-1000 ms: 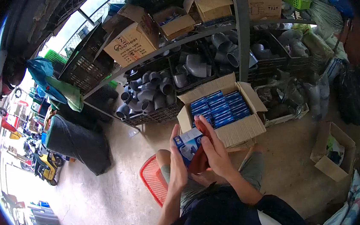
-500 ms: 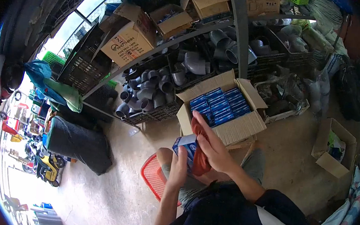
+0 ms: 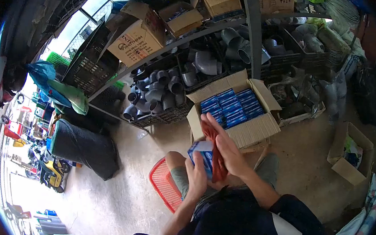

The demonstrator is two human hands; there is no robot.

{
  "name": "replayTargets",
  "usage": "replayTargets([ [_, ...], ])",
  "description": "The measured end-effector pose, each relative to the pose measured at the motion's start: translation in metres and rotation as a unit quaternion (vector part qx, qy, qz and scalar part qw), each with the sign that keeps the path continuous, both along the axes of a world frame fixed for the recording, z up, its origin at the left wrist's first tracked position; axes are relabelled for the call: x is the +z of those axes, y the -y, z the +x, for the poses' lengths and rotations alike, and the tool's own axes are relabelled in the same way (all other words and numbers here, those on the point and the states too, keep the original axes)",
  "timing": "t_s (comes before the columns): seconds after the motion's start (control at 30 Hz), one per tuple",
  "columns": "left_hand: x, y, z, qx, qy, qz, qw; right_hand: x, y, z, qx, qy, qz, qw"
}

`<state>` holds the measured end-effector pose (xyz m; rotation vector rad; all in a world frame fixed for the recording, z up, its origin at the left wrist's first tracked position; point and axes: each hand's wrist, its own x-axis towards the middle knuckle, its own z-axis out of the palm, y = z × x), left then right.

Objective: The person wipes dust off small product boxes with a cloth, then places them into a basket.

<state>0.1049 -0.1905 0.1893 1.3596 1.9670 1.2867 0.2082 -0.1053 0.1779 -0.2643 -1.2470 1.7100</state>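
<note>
Left hand [image 3: 197,179] clamps the blue box [image 3: 201,147]; right hand [image 3: 231,156] holds red cloth [image 3: 219,168] at its three o'clock. A slack grip could drop the box

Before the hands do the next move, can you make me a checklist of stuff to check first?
1. Left hand has a grip on the small box: ok, its thumb is on the box.
2. Right hand touches the red cloth: ok.
3. Small box is shut all round: cannot tell, the hands and cloth hide parts of it.
4. Big carton is open: ok, its flaps are spread.
5. Blue boxes are inside the carton: ok.
6. Red basket is fully in view: not ok, a leg covers part.
</note>
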Motion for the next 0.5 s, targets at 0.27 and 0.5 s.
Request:
replayTargets([
  [0.27,-0.024,-0.016,-0.017,0.003,0.137,0.103,0.985,-0.015,0.023,0.007,0.055,-0.026,-0.077,0.995],
  [0.5,-0.06,0.012,-0.028,-0.055,0.401,-0.022,0.914,-0.01,0.021,0.007,-0.041,0.196,0.088,0.976],
])
